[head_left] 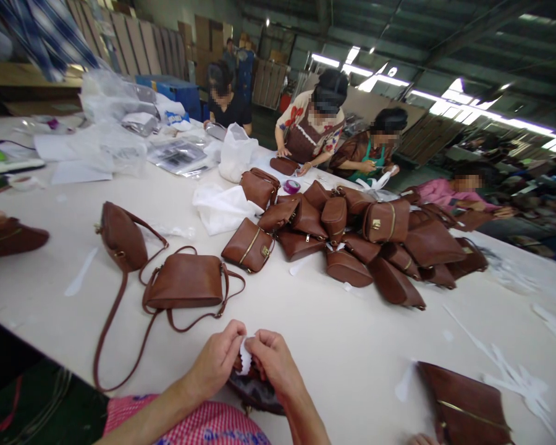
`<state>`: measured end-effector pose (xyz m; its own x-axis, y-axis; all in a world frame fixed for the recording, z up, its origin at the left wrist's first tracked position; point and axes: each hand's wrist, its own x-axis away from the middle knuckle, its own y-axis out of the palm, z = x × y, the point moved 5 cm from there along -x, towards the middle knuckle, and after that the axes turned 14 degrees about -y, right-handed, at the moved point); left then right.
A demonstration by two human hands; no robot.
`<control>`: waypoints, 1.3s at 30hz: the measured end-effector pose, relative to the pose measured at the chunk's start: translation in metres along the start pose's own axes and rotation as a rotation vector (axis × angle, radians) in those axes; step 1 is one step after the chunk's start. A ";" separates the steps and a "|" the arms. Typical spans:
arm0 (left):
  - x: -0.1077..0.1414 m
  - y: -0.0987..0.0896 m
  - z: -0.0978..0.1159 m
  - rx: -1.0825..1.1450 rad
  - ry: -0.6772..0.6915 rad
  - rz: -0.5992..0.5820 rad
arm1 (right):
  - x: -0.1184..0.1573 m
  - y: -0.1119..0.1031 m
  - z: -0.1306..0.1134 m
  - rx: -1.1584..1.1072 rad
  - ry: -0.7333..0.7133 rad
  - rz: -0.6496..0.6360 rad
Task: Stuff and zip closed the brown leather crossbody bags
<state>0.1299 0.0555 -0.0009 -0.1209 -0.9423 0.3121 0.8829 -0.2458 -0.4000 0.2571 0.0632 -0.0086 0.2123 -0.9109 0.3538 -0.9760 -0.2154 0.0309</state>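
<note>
My left hand [220,355] is closed in a pinch on a small white strip [245,357] with a jagged edge. Close beside it, my right hand [271,358] pinches the strip's other side. Both hands are over an opened brown bag [254,390] with a dark grey lining, at the table's near edge above my pink checked clothing. Beyond my left hand, a brown bag with straps [185,281] lies on the white table, and another strapped brown bag [123,238] stands to its left.
A large pile of brown bags [347,235] covers the table's middle right. White plastic [225,207] lies behind. Several people work along the far side. At the lower right is a brown bag [466,405] with fingertips beside it; another person's hand holds a bag at far left.
</note>
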 end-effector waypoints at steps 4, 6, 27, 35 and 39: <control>0.001 -0.001 0.000 -0.013 0.011 0.023 | 0.000 0.003 0.000 0.001 0.020 0.001; 0.002 0.000 -0.001 -0.020 0.006 0.023 | 0.000 0.005 0.002 -0.003 0.013 0.018; -0.004 -0.004 0.001 -0.049 -0.011 -0.041 | -0.002 -0.012 -0.006 -0.017 -0.126 0.023; -0.003 -0.005 0.011 -0.006 -0.005 -0.151 | -0.005 -0.012 -0.023 0.183 -0.395 0.117; 0.000 -0.006 0.015 -0.015 -0.016 -0.223 | -0.002 -0.014 -0.022 0.136 -0.403 0.207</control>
<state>0.1312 0.0609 0.0149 -0.3052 -0.8606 0.4078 0.8282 -0.4512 -0.3323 0.2697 0.0760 0.0102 0.0423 -0.9977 -0.0524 -0.9903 -0.0349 -0.1344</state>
